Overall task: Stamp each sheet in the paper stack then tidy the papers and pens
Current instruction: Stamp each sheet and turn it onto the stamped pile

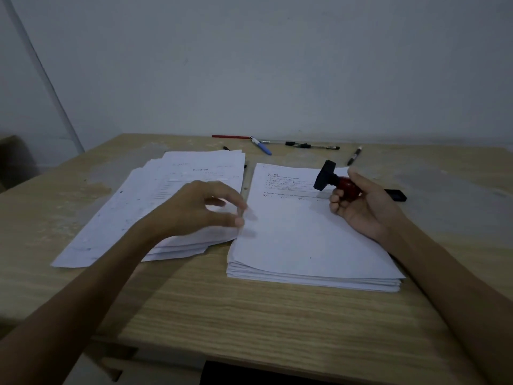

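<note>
Two paper stacks (305, 237), one stamp (333, 180), five pens (262, 147)

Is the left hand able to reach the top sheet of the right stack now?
Probably yes. The left hand is open above the gap between the stacks, its fingertips near the right stack. The stamp in the right hand sits farther back, not blocking.

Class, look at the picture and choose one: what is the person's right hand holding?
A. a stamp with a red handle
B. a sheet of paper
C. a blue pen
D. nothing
A: the right hand grips the red handle of the stamp, its black base raised and tilted above the right paper stack.
</note>
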